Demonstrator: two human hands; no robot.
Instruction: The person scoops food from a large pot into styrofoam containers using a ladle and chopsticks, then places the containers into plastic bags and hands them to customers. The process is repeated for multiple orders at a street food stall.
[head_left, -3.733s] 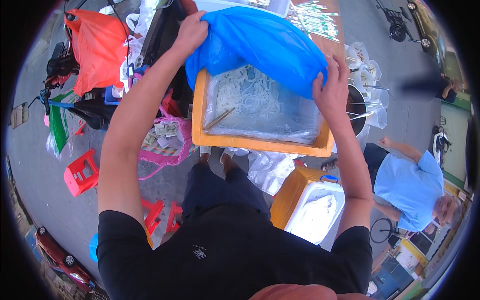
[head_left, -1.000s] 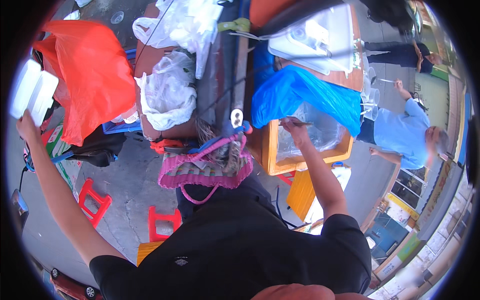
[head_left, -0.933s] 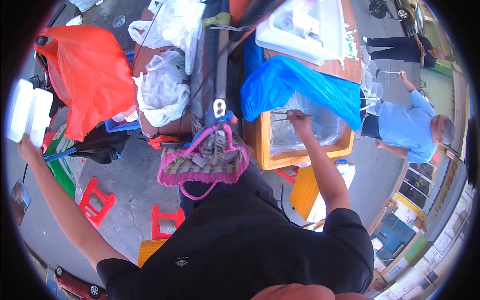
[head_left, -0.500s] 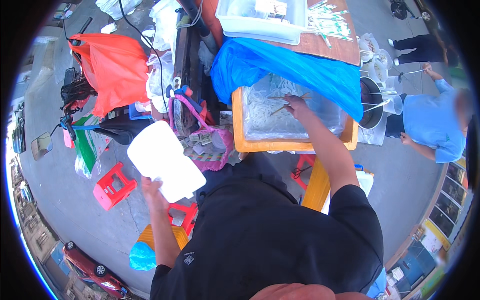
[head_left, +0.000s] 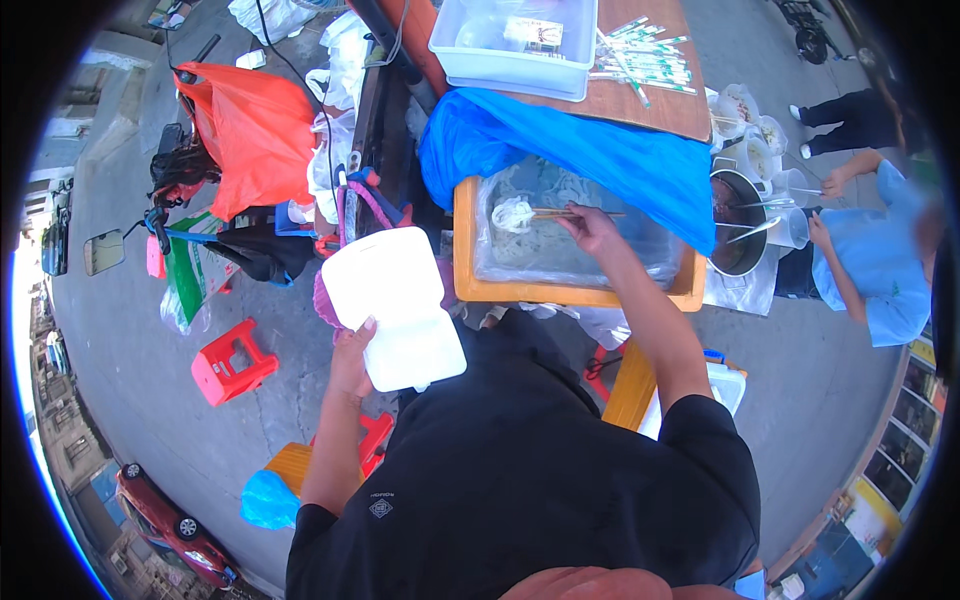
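My left hand [head_left: 350,362] grips the edge of an opened white takeaway box [head_left: 412,345], its lid tipped back and nothing showing inside. With my right hand [head_left: 592,230] I hold a pair of chopsticks [head_left: 548,213], closed on a clump of white noodles [head_left: 512,215]. The clump is above an orange-yellow bin [head_left: 575,291] lined with clear plastic. More pale noodles lie in that bin, and a blue plastic sheet [head_left: 590,145] is bunched over its far side. The takeaway box is left of the bin, partly covering a pink basket [head_left: 325,300].
A white tub [head_left: 510,70] and wrapped chopsticks [head_left: 645,60] sit on a brown board beyond the bin. To the right are a metal pot [head_left: 738,225] with ladles and a person in a light blue shirt [head_left: 875,250]. A red stool [head_left: 235,362] stands at left.
My right hand has gathered noodles into a clump between the chopsticks. My left hand has brought the takeaway box rightward, closer to the bin. The person at right has drawn both hands nearer the pot.
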